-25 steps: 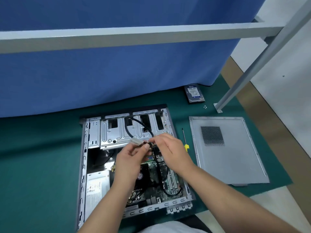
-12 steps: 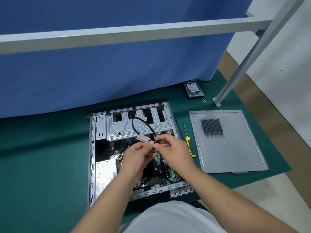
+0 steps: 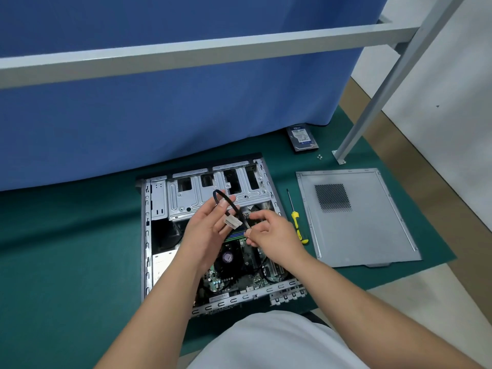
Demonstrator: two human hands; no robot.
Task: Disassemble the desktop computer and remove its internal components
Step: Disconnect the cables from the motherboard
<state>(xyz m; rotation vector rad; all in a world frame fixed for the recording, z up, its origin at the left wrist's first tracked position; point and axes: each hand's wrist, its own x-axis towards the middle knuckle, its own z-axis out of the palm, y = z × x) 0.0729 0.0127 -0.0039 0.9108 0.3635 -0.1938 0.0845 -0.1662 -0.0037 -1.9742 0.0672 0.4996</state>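
The open desktop case [image 3: 147,235] lies flat on the green mat, its motherboard [image 3: 234,272] and silver drive cage [image 3: 186,198] exposed. Above it a short black cable [image 3: 226,199] loops between both hands. My left hand [image 3: 206,233] holds the loop and the end with a white labelled connector [image 3: 233,223]. My right hand [image 3: 274,235] pinches the cable's other end between thumb and fingers. The hands hide the middle of the board.
A yellow-handled screwdriver [image 3: 296,219] lies right of the case, beside the removed grey side panel [image 3: 354,217]. A hard drive [image 3: 302,138] and small screws [image 3: 319,156] sit at the back by a metal frame leg [image 3: 372,102]. A blue curtain hangs behind.
Both hands have lifted the cable up and away from the board. The left hand has opened around the loop, and the view has pulled back.
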